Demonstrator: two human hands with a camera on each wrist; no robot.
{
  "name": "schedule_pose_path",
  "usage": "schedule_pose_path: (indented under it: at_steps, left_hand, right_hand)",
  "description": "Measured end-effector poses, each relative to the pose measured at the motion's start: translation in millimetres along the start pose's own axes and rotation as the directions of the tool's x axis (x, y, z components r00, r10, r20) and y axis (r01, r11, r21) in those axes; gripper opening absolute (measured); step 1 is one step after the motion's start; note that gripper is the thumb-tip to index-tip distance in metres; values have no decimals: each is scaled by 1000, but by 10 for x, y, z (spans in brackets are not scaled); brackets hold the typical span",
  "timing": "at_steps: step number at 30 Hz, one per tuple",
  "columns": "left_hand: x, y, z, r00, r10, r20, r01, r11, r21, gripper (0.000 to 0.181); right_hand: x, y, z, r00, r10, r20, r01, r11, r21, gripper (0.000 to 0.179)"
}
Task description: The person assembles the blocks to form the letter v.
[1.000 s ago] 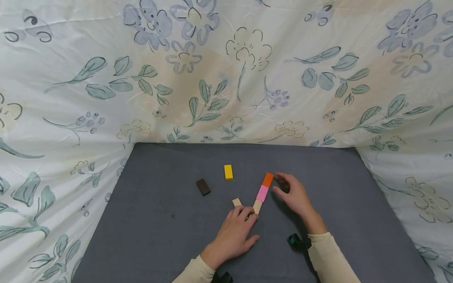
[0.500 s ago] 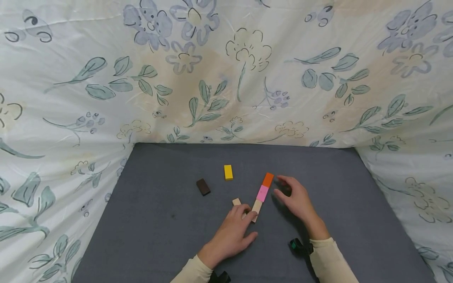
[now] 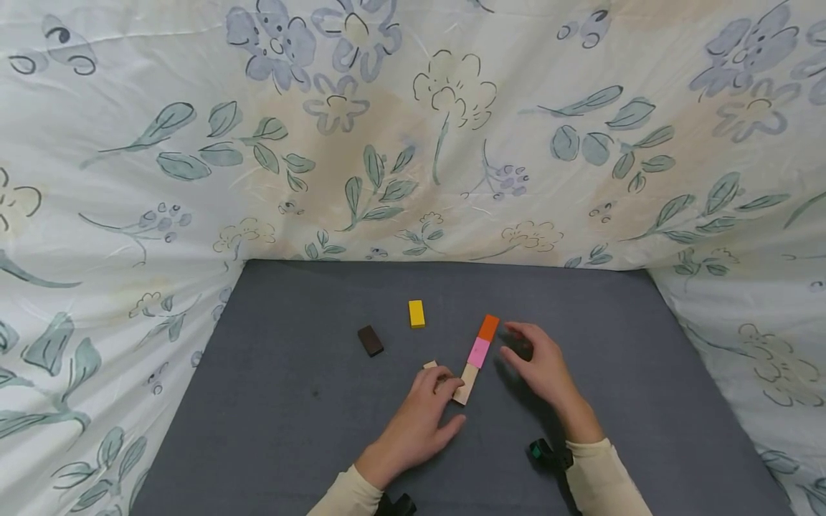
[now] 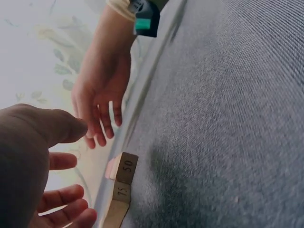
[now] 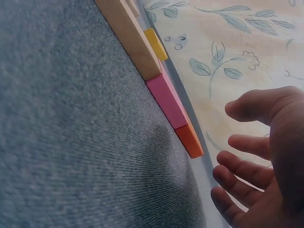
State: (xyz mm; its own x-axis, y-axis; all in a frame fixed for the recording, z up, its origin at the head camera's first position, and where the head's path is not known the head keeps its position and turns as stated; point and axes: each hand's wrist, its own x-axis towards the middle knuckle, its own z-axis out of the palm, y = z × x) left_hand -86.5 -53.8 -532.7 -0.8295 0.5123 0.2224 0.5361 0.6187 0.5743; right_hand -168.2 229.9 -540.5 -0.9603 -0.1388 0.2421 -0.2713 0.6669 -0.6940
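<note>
A slanting row on the table joins an orange block, a pink block and a plain wooden block, end to end. My left hand hovers at the near end of this row, fingers loosely bent, holding nothing. It hides most of a second plain wooden block. Printed end faces show in the left wrist view, one block marked 50 and one marked 75. Just right of the orange and pink blocks, my right hand has its fingers spread and relaxed, apart from the row.
Farther back on the grey cloth lie a yellow block and a dark brown block, separate from each other. A white floral sheet rises behind the table and drapes at both sides.
My left hand has drawn back to the left and nearer, uncovering more of the row's wooden block. The right hand has shifted slightly away from the row. The coloured blocks have stayed put.
</note>
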Motion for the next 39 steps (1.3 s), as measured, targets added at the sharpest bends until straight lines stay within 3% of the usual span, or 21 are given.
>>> schedule_pose_path:
  at_steps: [10, 21, 30, 39]
  left_hand:
    - [-66, -118, -43, 998, -44, -48, 43, 999, -18, 45]
    - [-70, -93, -7, 1000, -15, -9, 15, 1000, -3, 47]
    - [-70, -50, -4, 1000, 0, -12, 0, 1000, -21, 47]
    - [-100, -71, -32, 1000, -18, -11, 17, 999, -29, 49]
  right_hand:
    - [-64, -16, 13, 1000, -2, -7, 2, 1000, 1, 47]
    - [-92, -116, 24, 1000, -12, -19, 13, 1000, 9, 48]
    - [-118, -138, 44, 1000, -19, -17, 19, 1000, 9, 48]
    - [-183, -198, 45, 1000, -21, -5, 21, 1000, 14, 48]
